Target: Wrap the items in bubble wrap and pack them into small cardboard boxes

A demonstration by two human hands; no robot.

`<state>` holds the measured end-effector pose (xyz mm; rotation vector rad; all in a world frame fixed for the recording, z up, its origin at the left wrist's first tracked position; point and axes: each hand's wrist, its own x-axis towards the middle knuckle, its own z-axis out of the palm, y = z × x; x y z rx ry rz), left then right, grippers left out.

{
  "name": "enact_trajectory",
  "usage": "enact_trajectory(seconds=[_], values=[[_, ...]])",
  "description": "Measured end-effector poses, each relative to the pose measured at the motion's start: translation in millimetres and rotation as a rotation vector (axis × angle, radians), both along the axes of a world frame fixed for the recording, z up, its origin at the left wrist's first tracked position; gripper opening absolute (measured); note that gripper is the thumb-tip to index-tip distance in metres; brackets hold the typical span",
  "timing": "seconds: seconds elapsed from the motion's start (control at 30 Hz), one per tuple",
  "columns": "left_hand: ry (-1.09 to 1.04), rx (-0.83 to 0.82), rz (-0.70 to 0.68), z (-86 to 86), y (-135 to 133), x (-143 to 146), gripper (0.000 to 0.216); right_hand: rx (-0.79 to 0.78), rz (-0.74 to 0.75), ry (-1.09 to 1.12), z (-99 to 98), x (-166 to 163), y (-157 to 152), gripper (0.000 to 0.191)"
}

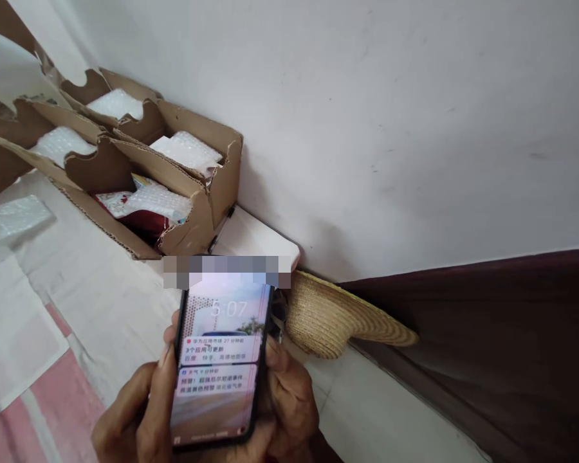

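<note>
A black smartphone [219,363] with its lit lock screen showing the time and two notification cards sits low in the middle of the head view. My left hand [135,411] wraps its left edge, thumb lying along the side of the screen. My right hand [289,402] grips the right edge from behind, fingers curled round the case. Both hands hold the phone above a table covered with a white and pink cloth [77,334].
Open cardboard boxes [183,186] with bubble-wrapped items stand at the back left against the white wall. A straw hat [332,321] lies past the phone by the wall. A loose bubble-wrap packet [14,218] rests at the left. Dark maroon fabric [487,334] fills the right.
</note>
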<state>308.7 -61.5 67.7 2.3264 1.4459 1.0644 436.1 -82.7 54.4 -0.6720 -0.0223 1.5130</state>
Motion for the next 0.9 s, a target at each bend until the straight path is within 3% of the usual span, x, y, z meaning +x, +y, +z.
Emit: enact_trajectory(seconds=[0.17,0.37,0.53,0.67,0.77,0.9], values=[[0.049,0.100,-0.095,-17.8,27,24,0.101,0.043,-0.091,-0.069,-10.0,17,15,0.043],[0.026,-0.079,-0.356,-72.3,90,63,0.082,-0.088,-0.348,-0.403,-61.4,55,50,0.046],[0.225,-0.109,-0.381,-108.1,123,86,0.071,-0.137,-0.326,-0.601,-87.3,79,72,0.054],[0.278,-0.085,-0.380,-118.5,136,98,0.072,-0.165,-0.284,-0.704,-85.6,88,83,0.056],[0.291,-0.065,-0.335,-117.0,133,105,0.070,-0.201,-0.209,-0.777,-77.5,93,85,0.058],[0.356,-0.038,-0.267,-111.4,125,114,0.075,-0.376,-0.114,-0.836,-74.8,104,79,0.050]])
